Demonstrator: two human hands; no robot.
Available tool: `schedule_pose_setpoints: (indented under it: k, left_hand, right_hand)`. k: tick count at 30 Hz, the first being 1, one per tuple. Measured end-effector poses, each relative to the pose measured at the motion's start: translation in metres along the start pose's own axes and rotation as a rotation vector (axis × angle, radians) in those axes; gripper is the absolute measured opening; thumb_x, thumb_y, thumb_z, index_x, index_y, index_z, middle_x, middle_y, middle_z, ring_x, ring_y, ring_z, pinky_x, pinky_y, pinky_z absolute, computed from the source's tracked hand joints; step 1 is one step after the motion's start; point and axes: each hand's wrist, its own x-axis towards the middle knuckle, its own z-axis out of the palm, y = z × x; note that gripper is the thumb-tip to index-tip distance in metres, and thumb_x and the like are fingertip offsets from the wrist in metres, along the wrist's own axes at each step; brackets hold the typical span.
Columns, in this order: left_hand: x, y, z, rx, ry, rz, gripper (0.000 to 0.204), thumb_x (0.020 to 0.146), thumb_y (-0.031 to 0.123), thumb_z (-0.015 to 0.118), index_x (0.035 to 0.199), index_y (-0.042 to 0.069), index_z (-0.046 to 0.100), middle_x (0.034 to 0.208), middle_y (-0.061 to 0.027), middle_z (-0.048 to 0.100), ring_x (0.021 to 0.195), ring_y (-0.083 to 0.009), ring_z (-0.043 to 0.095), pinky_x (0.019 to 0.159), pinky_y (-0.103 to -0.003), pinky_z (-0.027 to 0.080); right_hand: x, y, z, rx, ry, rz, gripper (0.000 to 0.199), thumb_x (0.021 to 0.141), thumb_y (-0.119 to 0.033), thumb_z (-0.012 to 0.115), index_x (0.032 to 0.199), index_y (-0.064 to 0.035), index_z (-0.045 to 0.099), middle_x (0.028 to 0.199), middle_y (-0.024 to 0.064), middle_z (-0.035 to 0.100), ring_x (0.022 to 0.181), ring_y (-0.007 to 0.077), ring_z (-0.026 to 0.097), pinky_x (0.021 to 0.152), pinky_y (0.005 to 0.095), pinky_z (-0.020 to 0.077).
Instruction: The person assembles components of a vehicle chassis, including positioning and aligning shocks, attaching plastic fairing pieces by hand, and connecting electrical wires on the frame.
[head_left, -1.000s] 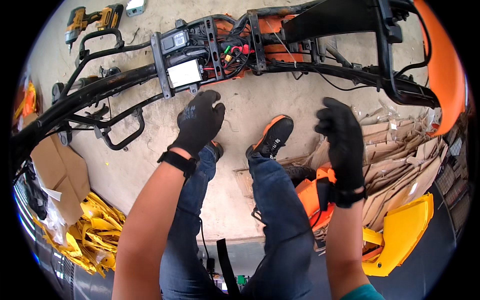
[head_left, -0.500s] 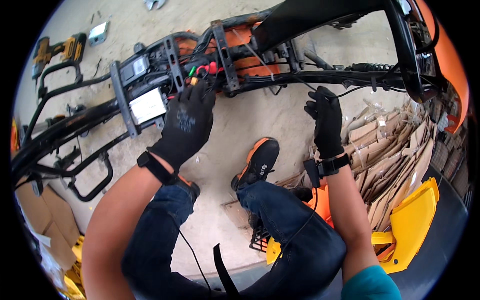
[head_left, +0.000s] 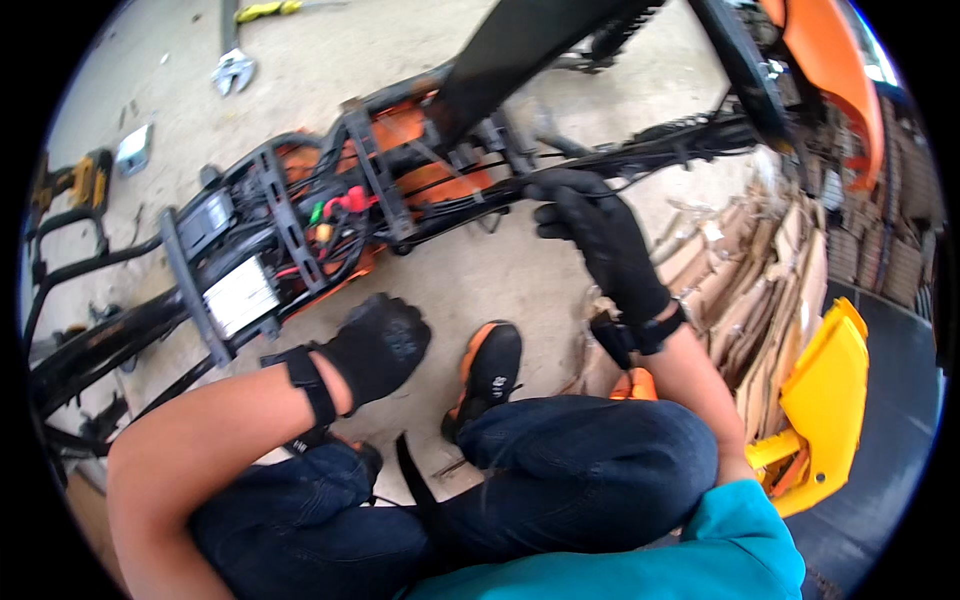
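I see the right hand [head_left: 600, 235] closed on the black frame [head_left: 640, 150] tube across the floor [head_left: 500, 270], left hand [head_left: 378, 345] fisted just below it; frame likely heavy, rigid: grip bare tube, avoid wires [head_left: 340, 215].

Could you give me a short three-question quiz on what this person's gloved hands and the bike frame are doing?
1. True or false: the right hand touches the black frame tube.
2. Which describes the left hand?
A. Curled into a fist just below the frame, near the silver box
B. Gripping the yellow panel
C. Resting on the orange shoe
3. Fill in: the wrench lies on the ______ beyond the frame.

Key: 1 true. 2 A. 3 floor.
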Motion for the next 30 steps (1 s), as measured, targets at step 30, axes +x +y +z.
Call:
schedule_pose_setpoints:
  k: [30]
  left_hand:
    - [-0.023, 0.001, -0.017, 0.164, -0.245, -0.055, 0.018, 0.073, 0.019, 0.066, 0.085, 0.006, 0.062, 0.081, -0.0117, 0.060, 0.077, -0.0309, 0.061, 0.067, -0.046, 0.046]
  right_hand:
    - [-0.012, -0.102, -0.074, -0.220, 0.934, -0.508, 0.034, 0.092, -0.022, 0.070, 0.113, -0.0011, 0.054, 0.085, 0.0032, 0.061, 0.071, 0.0098, 0.057, 0.064, 0.0236, 0.0505]
